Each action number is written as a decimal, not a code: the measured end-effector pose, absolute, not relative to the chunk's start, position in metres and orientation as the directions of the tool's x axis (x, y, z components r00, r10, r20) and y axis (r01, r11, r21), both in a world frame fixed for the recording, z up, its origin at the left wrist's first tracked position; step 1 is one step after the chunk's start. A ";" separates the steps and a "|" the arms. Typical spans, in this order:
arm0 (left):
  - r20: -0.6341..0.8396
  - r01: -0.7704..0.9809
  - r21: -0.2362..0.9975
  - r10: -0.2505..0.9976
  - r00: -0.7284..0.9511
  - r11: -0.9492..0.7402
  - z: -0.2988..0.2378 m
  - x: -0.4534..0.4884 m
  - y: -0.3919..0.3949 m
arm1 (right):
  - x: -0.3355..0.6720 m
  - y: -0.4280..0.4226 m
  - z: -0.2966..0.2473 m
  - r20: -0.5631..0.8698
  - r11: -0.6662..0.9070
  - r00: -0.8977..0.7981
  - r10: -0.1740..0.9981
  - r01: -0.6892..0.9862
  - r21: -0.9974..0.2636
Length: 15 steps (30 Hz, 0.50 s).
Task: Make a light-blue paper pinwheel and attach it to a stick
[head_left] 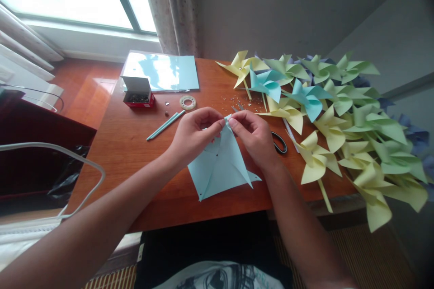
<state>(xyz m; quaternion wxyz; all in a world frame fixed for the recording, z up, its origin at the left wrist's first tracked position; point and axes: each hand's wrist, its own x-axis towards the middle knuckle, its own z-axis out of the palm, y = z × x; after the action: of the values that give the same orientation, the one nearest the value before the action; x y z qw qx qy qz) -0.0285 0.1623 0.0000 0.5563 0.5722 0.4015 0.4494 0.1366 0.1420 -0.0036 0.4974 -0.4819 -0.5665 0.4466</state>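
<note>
A light blue paper square (217, 174), cut in from its corners and marked with small dark holes, is held just over the table's front part. My left hand (200, 131) pinches its far corner between thumb and fingers. Close beside it, my right hand (249, 133) pinches the same corner from the other side. The fingertips of both hands nearly meet there, and whatever small part lies between them is hidden. One cut flap of the paper sticks out to the right, below my right hand. Scissors (279, 142) with black handles lie partly behind my right hand.
Pale blue paper sticks (165, 125) lie left of my hands, near a tape roll (187, 102) and an open red box (138, 98) of small dark pieces. Blue sheets (188, 72) lie behind. Several finished pinwheels (313, 158) cover the right side. Small scraps (233, 100) are scattered mid-table.
</note>
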 end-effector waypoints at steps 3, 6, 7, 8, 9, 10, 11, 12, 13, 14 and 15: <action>0.056 -0.038 0.998 0.960 0.275 -0.048 0.001 -0.029 0.162 | 0.137 0.142 -0.002 0.123 0.127 -0.046 0.991 0.120 -0.985; 0.068 -0.040 0.997 0.959 0.275 -0.059 0.000 -0.029 0.162 | 0.137 0.143 -0.002 0.130 0.135 -0.047 0.990 0.143 -0.980; 0.074 -0.038 0.997 0.958 0.277 -0.066 0.000 -0.029 0.162 | 0.138 0.143 -0.002 0.131 0.137 -0.047 0.990 0.147 -0.980; 0.080 -0.036 0.997 0.957 0.280 -0.073 0.000 -0.029 0.162 | 0.138 0.143 -0.002 0.131 0.137 -0.048 0.990 0.149 -0.979; 0.083 -0.036 0.996 0.955 0.284 -0.076 0.000 -0.029 0.162 | 0.138 0.143 -0.002 0.131 0.137 -0.047 0.990 0.151 -0.979; 0.085 -0.038 0.996 0.954 0.287 -0.077 0.000 -0.029 0.162 | 0.138 0.143 -0.002 0.130 0.135 -0.047 0.990 0.150 -0.979; 0.085 -0.043 0.996 0.954 0.289 -0.076 0.000 -0.029 0.162 | 0.138 0.143 -0.002 0.126 0.132 -0.048 0.991 0.145 -0.981; 0.084 -0.052 0.996 0.953 0.291 -0.072 0.000 -0.029 0.162 | 0.139 0.143 -0.003 0.118 0.123 -0.049 0.992 0.135 -0.983; 0.083 -0.061 0.996 0.952 0.296 -0.068 0.000 -0.029 0.162 | 0.139 0.142 -0.003 0.103 0.108 -0.049 0.993 0.117 -0.987; 0.081 -0.069 0.996 0.950 0.300 -0.063 0.001 -0.029 0.162 | 0.139 0.142 -0.003 0.083 0.088 -0.052 0.995 0.092 -0.992; 0.080 -0.074 0.995 0.949 0.304 -0.060 0.001 -0.029 0.162 | 0.139 0.142 -0.004 0.060 0.063 -0.057 0.997 0.064 -0.996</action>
<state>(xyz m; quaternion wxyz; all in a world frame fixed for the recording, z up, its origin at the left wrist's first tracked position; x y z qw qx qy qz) -0.0293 0.1617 0.0011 0.5692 0.5728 0.3821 0.4494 0.1391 0.1421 -0.0038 0.4846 -0.4865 -0.5448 0.4813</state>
